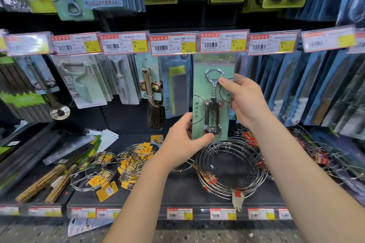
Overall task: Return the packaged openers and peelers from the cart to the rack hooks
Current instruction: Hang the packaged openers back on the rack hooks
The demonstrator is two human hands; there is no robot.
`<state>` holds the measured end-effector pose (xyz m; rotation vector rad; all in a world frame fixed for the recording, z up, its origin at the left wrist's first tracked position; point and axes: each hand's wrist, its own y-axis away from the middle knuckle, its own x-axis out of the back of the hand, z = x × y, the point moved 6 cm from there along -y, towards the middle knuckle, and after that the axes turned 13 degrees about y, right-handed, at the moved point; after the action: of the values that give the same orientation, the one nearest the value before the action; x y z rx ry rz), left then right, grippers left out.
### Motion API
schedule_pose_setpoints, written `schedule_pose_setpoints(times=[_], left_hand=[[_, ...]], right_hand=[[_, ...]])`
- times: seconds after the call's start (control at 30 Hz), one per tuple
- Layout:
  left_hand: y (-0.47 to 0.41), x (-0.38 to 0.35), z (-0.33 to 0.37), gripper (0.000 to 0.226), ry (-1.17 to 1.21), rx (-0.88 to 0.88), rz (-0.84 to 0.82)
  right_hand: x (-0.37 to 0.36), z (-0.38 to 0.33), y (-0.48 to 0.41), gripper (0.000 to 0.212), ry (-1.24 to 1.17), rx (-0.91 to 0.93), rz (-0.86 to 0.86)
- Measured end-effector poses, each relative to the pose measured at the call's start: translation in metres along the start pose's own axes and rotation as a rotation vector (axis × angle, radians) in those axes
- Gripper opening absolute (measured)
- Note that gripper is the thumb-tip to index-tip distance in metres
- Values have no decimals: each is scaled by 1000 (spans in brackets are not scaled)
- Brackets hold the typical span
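Packaged corkscrew opener [213,102] held upright at the rack, long axis vertical, top edge behind the price tag [223,42]; hook hidden. Left hand [183,140] grips its lower corner; right hand [245,100] pinches its right edge, nearer the top.

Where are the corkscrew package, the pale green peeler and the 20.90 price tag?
corkscrew package [212,108], head view, on the corkscrew's body
pale green peeler [84,87], head view, on its handle
20.90 price tag [223,42], head view, at the label's middle
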<state>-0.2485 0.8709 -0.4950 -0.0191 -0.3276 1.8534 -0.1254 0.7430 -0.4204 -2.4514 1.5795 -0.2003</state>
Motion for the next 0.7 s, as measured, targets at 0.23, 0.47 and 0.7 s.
schedule_pose_setpoints(times=[0.23,0.47,0.7], left_hand=[[1,-3,3,43,12,-12,7],[-3,-6,15,38,104,-29,16],[-13,0,-8,66,-9,92,121]], right_hand=[[3,-3,0,13,11,7,21],[5,-7,-14,41,47,-27,90],[2,9,-35,70,134,-77,140]])
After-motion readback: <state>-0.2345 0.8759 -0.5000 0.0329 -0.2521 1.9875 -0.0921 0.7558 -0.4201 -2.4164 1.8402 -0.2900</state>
